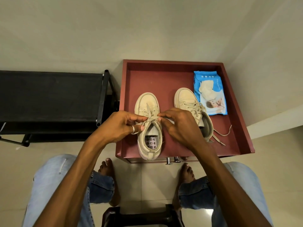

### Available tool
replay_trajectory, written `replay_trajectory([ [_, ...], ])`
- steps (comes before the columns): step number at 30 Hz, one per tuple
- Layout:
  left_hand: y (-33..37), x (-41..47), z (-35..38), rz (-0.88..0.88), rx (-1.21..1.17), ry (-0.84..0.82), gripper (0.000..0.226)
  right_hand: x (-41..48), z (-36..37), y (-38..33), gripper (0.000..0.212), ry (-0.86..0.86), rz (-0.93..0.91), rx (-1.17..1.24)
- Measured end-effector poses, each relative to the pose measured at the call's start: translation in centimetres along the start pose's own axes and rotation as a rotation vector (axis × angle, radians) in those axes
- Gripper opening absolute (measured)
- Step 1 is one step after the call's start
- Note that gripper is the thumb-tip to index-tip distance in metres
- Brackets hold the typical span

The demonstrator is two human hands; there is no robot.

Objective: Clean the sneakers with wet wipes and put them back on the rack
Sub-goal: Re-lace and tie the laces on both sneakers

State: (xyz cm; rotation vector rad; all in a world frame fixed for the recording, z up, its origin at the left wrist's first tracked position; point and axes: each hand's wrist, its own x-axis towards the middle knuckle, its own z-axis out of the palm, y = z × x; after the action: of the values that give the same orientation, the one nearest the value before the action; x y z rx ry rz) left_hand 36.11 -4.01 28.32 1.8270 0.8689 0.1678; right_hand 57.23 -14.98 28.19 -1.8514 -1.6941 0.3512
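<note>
Two beige sneakers stand toes-away on a maroon tray-top cabinet. My left hand and my right hand each pinch an end of the shoelace over the tongue of the left sneaker. The right sneaker lies beside it, partly behind my right hand, its laces trailing loose to the right. A blue pack of wet wipes sits at the tray's back right, a wipe sticking out of its opening.
A black shoe rack stands to the left of the cabinet against the wall. My bare feet and jeans-clad knees are below, with a dark stool between them. Two metal knobs are at the cabinet's front edge.
</note>
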Motion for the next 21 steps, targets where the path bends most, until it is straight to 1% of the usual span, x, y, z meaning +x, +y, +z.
replay_trajectory([
  [4,0.2,0.2,0.2,0.124,0.303,0.184,0.029,0.1,0.0,0.0,0.020,0.015,-0.018,-0.036],
  [6,0.3,0.3,0.7,0.175,0.398,0.273,0.025,0.0,0.0,-0.1,0.020,0.014,-0.016,-0.057],
  [9,0.2,0.2,1.4,0.165,0.471,0.353,0.020,-0.1,0.1,-0.2,0.017,0.005,0.012,-0.093],
  [14,0.5,0.0,2.0,0.154,0.523,0.403,0.017,-0.3,0.2,0.3,0.014,-0.036,0.074,-0.140],
  [21,0.2,-0.1,1.6,0.126,0.520,0.378,0.016,-0.4,0.4,0.6,0.012,-0.049,0.091,-0.125],
])
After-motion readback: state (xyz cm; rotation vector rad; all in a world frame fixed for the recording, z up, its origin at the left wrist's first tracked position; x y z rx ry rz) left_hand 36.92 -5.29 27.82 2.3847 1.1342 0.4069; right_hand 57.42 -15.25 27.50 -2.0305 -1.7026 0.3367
